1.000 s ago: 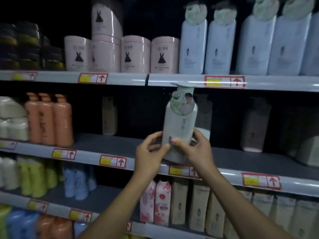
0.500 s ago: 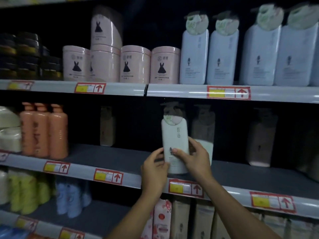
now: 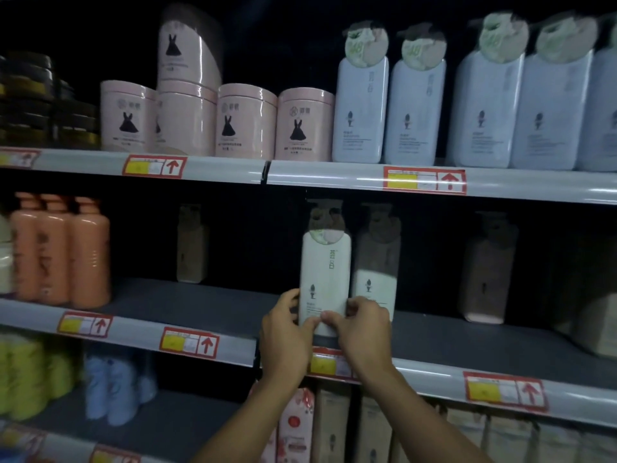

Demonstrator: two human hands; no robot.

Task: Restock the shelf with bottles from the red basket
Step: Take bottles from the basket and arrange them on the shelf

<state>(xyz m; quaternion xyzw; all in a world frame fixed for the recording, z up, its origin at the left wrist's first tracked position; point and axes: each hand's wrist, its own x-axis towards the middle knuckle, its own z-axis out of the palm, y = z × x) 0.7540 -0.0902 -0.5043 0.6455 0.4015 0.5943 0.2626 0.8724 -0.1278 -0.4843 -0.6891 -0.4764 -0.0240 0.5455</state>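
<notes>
— Where's the bottle right now?

— The cream pump bottle [image 3: 324, 282] stands upright on the middle shelf [image 3: 213, 307], near its front edge, and I've got both hands on its lower part. My left hand [image 3: 283, 342] wraps the left side, fingers curled behind it, thumb across the front label. My right hand [image 3: 365, 332] pinches the right lower corner, thumb meeting the left thumb on the front.

— Is it sitting flat, or lifted?

— Can't tell; my hands cover its base. The top half, pump and round neck tag, sits in the shadow under the shelf above.

— What's next to it?

— A second bottle of the same shape [image 3: 375, 262] just beside it on the right, a little further back. Well off to the right, a darker one [image 3: 484, 269] stands alone. To the left there's a small tan bottle [image 3: 192, 243] deep at the back, then three orange bottles [image 3: 60, 248] at the far left.

— And above?

— Pink canisters with a black dress print [image 3: 247, 121], one more stacked on top, and a row of pale lavender pump bottles [image 3: 360, 108] to their right. Red and yellow price tags [image 3: 424, 180] with arrows run along the shelf rails.
</notes>
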